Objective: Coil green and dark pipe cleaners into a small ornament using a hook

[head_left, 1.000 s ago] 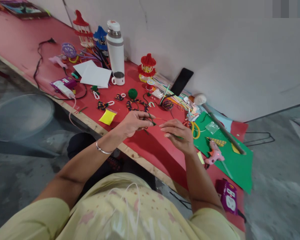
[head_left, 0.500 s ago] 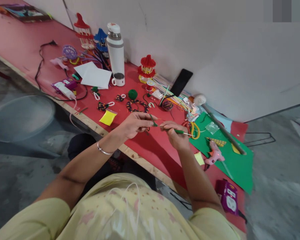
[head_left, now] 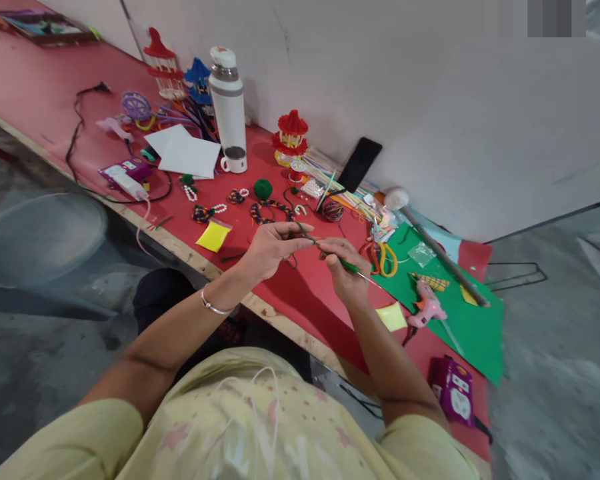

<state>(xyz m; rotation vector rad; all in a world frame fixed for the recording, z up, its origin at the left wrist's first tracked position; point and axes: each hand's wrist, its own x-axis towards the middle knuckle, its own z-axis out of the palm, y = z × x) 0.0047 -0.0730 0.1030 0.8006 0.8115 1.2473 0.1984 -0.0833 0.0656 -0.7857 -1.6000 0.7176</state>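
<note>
Over the red tabletop, my left hand [head_left: 269, 252] pinches a small piece of dark green yarn [head_left: 306, 231] between thumb and fingertips. My right hand [head_left: 347, 270] is closed around a crochet hook [head_left: 349, 266] with a green handle. Its thin metal shaft slants down to the right past the palm, while the other end meets the yarn at my left fingertips. Exactly how the yarn loops there is too small to tell. Just beyond my hands lie a dark multicoloured yarn ring [head_left: 271, 213] and a green yarn ball [head_left: 263, 189].
A white flask [head_left: 229, 110] stands at the back, with a phone [head_left: 361, 163] leaning to its right. Yellow-handled scissors [head_left: 387, 260], a pink glue gun [head_left: 427, 305] and a green sheet [head_left: 473, 333] lie right. A purple extension box [head_left: 453, 392] sits near the right edge.
My right hand has turned the crochet hook, so its shaft now slopes more steeply down to the right. My fingertips have come closer together at the yarn. The view has shifted slightly.
</note>
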